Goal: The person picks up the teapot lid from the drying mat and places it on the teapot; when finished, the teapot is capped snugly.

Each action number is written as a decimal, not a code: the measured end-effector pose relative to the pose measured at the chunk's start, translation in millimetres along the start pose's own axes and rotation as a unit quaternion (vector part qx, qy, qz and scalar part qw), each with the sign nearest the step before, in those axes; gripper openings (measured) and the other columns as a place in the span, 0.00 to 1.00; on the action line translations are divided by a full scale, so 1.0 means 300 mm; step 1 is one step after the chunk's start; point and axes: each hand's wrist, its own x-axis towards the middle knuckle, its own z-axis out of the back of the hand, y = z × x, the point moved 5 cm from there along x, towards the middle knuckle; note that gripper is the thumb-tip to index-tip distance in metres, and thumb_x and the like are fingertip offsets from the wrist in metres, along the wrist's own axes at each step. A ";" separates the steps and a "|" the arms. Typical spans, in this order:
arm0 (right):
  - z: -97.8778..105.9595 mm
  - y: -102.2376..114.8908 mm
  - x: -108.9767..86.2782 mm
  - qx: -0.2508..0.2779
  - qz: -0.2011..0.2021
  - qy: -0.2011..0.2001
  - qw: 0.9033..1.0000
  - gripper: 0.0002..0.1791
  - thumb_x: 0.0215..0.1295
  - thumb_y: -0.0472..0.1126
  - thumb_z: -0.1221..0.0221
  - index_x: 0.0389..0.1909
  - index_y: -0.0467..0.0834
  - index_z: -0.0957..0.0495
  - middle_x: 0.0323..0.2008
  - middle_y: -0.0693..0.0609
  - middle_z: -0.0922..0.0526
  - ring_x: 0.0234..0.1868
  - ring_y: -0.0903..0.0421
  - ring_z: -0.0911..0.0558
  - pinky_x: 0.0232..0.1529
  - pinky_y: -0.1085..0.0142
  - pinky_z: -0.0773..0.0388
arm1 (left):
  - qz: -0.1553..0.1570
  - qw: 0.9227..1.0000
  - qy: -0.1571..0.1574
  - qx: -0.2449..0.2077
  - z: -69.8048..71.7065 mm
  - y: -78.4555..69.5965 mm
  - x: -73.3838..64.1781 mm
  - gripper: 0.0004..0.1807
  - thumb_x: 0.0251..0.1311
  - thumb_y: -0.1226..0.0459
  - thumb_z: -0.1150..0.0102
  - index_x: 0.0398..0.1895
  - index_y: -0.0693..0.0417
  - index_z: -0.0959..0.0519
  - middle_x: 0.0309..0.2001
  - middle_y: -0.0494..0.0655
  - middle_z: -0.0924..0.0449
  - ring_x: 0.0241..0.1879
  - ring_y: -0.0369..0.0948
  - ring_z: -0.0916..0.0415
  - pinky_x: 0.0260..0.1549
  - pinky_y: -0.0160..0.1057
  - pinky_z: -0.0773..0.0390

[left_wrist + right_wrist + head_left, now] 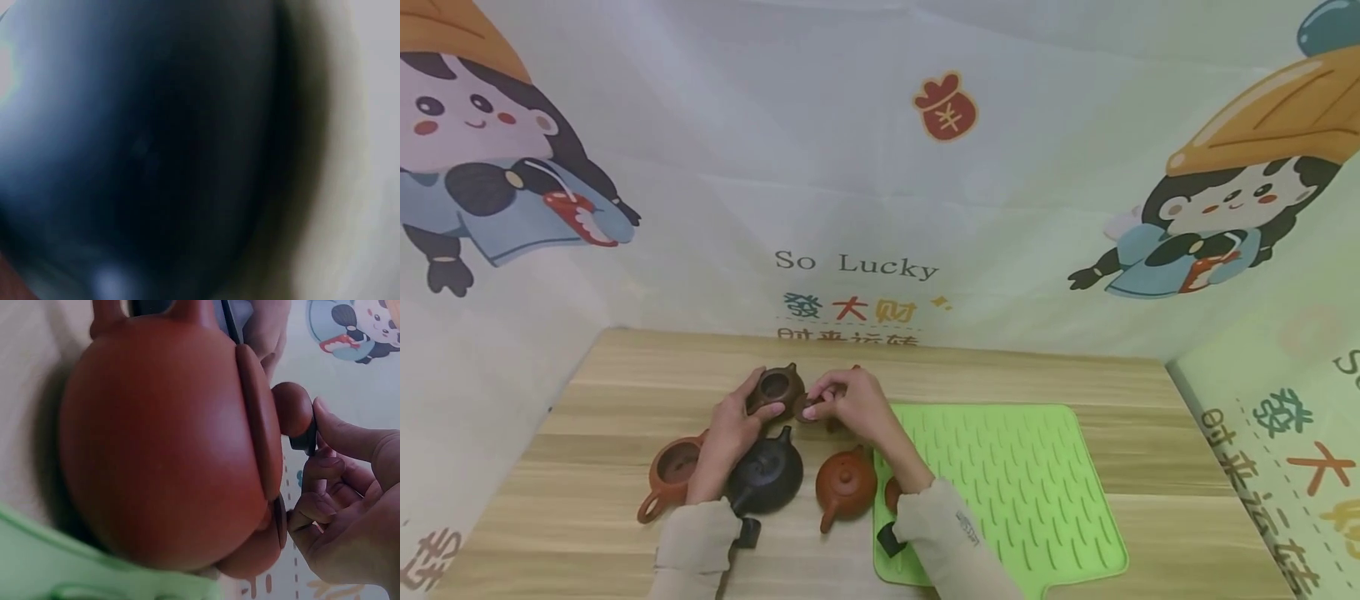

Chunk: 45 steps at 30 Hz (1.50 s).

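Observation:
My left hand [733,427] grips a dark brown teapot [794,387], its round mouth uncovered and its spout toward the back wall. Right beside it, my right hand [856,406] pinches a small dark lid [805,408] between thumb and fingers. In the right wrist view that lid [304,441] is partly hidden behind the knob of a lidded orange-red teapot [162,444]. Below my left hand sits a black teapot [767,479], which fills the left wrist view as a dark blur. A reddish-brown teapot [660,481] without its lid stands left of my left forearm.
The lidded orange-red teapot stands just left of a green ridged mat [1007,483]. A small reddish piece [892,495] shows partly from under my right wrist. Behind my right hand another reddish pot is mostly hidden. A printed cloth [850,192] hangs behind the wooden table [1157,442].

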 end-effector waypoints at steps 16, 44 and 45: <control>-0.084 0.036 0.143 -0.028 -0.014 -0.034 0.999 0.07 0.63 0.37 0.20 0.37 0.41 0.08 0.23 0.58 0.25 0.24 0.64 0.32 0.27 0.73 0.38 | -0.005 1.000 -0.003 0.008 0.007 -0.003 -0.004 0.45 0.74 0.52 0.28 0.87 0.53 0.38 0.75 0.75 0.30 0.74 0.73 0.30 0.70 0.71 0.27; -0.146 0.053 0.194 -0.188 -0.023 -0.033 0.981 0.02 0.69 0.39 0.25 0.35 0.48 0.09 0.27 0.58 0.15 0.28 0.64 0.24 0.26 0.72 0.33 | 0.018 1.000 0.011 0.020 0.001 -0.005 0.003 0.49 0.74 0.47 0.30 0.88 0.57 0.41 0.77 0.75 0.33 0.76 0.73 0.34 0.72 0.71 0.29; -0.147 0.051 0.194 -0.193 -0.025 -0.033 0.980 0.02 0.69 0.39 0.25 0.35 0.48 0.09 0.27 0.58 0.16 0.29 0.65 0.24 0.27 0.71 0.33 | 0.019 1.000 0.012 0.020 -0.001 -0.005 0.004 0.49 0.74 0.47 0.30 0.88 0.56 0.41 0.78 0.75 0.33 0.76 0.73 0.34 0.72 0.71 0.30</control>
